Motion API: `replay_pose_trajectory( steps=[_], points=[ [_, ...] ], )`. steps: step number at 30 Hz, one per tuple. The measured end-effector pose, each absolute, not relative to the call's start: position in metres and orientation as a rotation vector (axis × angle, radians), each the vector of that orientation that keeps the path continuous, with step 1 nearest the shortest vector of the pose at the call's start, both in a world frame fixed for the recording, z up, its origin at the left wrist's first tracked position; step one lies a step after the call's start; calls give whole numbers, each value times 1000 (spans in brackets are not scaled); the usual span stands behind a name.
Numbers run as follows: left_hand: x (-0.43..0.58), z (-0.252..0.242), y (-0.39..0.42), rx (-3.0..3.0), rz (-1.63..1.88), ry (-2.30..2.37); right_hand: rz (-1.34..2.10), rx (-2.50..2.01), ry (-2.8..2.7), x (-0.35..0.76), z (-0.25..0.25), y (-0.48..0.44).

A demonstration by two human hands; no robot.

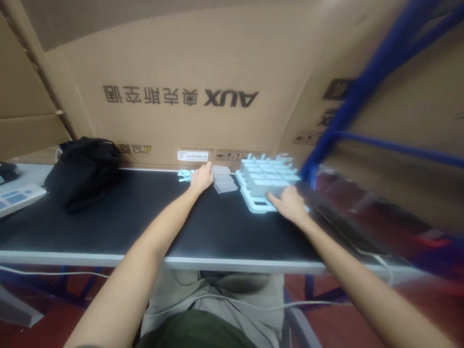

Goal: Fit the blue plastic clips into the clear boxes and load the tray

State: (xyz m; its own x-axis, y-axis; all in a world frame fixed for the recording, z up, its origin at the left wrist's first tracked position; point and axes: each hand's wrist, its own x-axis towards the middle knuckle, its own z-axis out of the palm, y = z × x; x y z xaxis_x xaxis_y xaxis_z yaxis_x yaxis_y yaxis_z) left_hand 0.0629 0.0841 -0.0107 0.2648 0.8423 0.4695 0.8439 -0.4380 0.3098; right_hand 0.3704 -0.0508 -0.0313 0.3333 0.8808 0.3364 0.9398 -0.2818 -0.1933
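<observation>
A light-blue ice-pop mold set [266,182] sits on a matching tray with a handle slot, at the right of the black mat; short tabs stick up along its back. My right hand [292,205] grips its front right corner, thumb against the front side. At the far middle of the mat, my left hand [202,177] is closed, fingers bent down. Beside its fingertips lie clear plastic covers [224,180], and small light-blue sticks [184,175] show to its left. What the left fingers hold, if anything, is hidden.
A black cloth bag [85,171] and a white box with blue markings [20,199] occupy the left side. Behind the table stands a large cardboard carton [174,58]. A blue metal frame [340,116] rises at right. White cable [232,300] crosses my lap.
</observation>
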Motion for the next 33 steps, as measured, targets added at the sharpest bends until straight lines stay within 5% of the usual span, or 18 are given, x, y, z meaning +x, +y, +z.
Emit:
replay_pose_trajectory(
  steps=[4, 9, 33],
  points=[
    [64, -15, 73, -2560, -1072, -1304, -224, -2305, -1624, 369, -31, -51],
    [72, -22, 65, -2706, -802, -873, -215, -2307, -1603, 367, -29, -52],
    [71, -14, 59, -2706, -510, -907, -286, -2333, -1594, 357, -23, -58]
  ],
)
